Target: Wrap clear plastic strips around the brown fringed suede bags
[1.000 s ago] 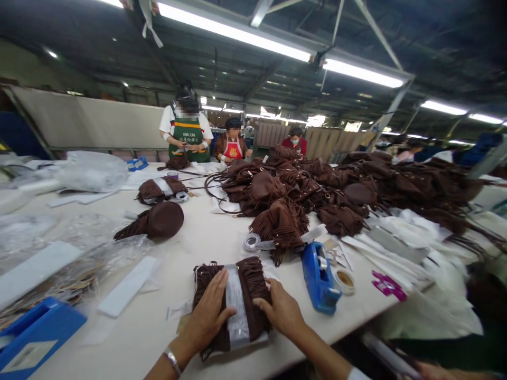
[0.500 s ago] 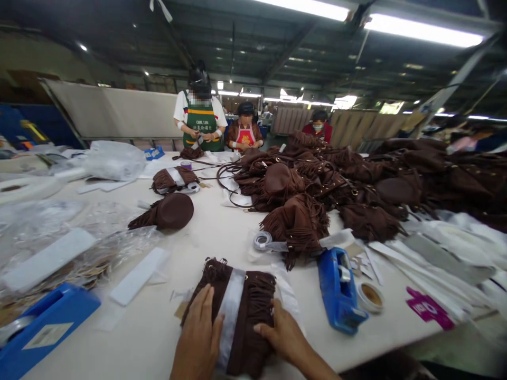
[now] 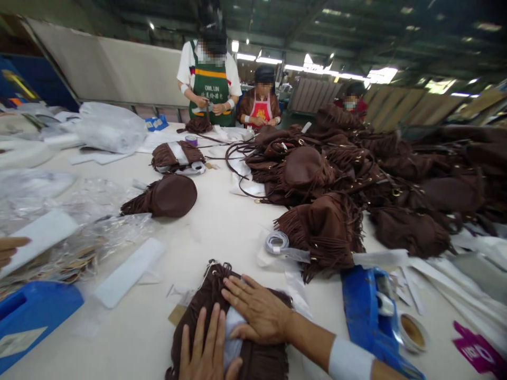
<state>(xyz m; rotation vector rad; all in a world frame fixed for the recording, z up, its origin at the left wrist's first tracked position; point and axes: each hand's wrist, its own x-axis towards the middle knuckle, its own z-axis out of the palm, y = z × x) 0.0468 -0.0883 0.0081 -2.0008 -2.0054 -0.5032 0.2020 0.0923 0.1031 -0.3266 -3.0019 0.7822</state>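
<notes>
A dark brown fringed bag (image 3: 265,361) lies flat on the white table in front of me, with a pale translucent strip (image 3: 234,332) across its middle. My left hand (image 3: 208,343) rests on the bag's left part, palm down, fingers spread. Flat over the top of the strip lies my right hand (image 3: 259,311), its fingers stretched out to the left. A tan tag (image 3: 176,315) sticks out at the bag's left edge.
Blue tape dispensers stand right (image 3: 370,311) and left (image 3: 39,316). A large pile of brown bags (image 3: 309,169) covers the back right. Another person's hand (image 3: 11,249) shows at the left edge. People (image 3: 212,84) stand across the table.
My right hand has moved from the bag's right edge onto the strip. My left hand has shifted slightly lower. The view has turned, and another person's hand has appeared at the left edge.
</notes>
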